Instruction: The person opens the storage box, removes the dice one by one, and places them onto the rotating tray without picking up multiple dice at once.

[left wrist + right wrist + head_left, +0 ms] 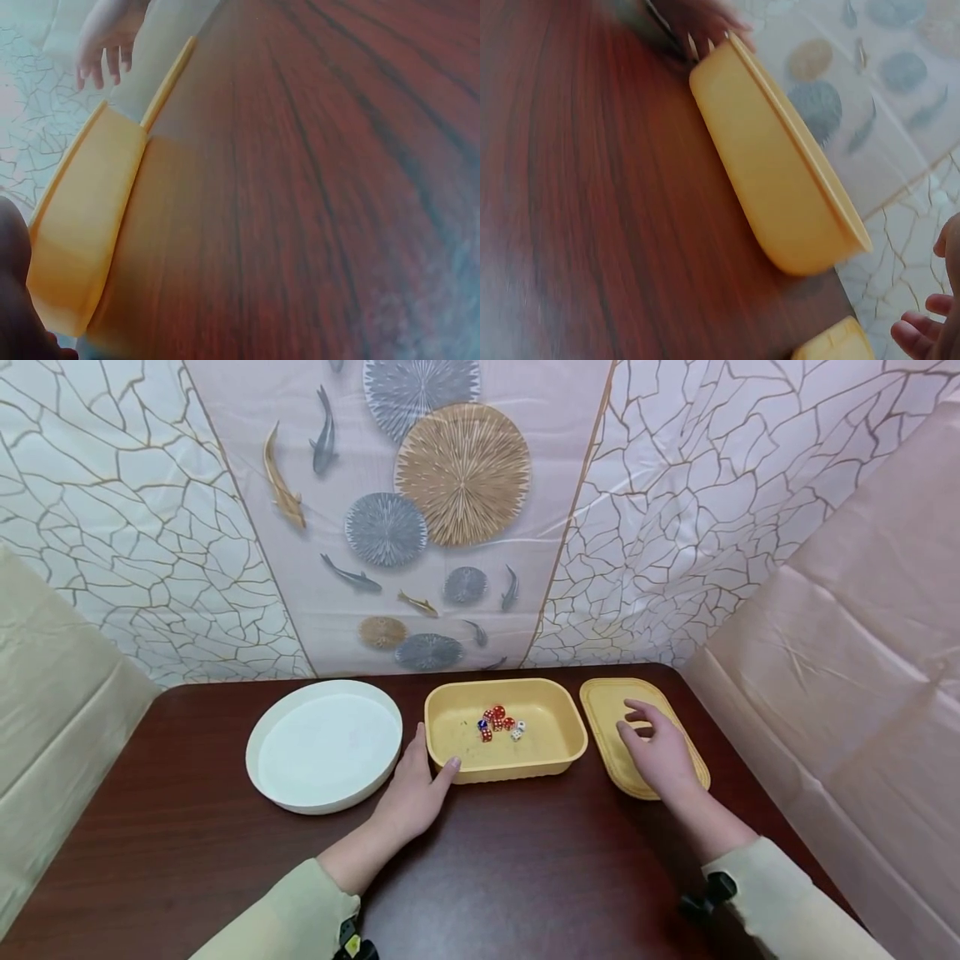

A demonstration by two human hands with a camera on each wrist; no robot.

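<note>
A yellow plastic container (517,770) sits on the dark table with several red, white and blue dice (497,724) inside. My left hand (411,789) rests against its left front corner, fingers along the left side and thumb at the front rim. The right wrist view shows the container's long wall (757,150) with my left fingers at its far end. On the right lies a flat yellow lid (611,739). Above this lid hovers my right hand (660,752), fingers loosely bent and holding nothing.
To the left of the container stands a round white tray (324,752) with a low rim. The dark wooden table (510,868) ends at a patterned backdrop (652,527) behind, and cloth-covered walls (847,652) rise at both sides.
</note>
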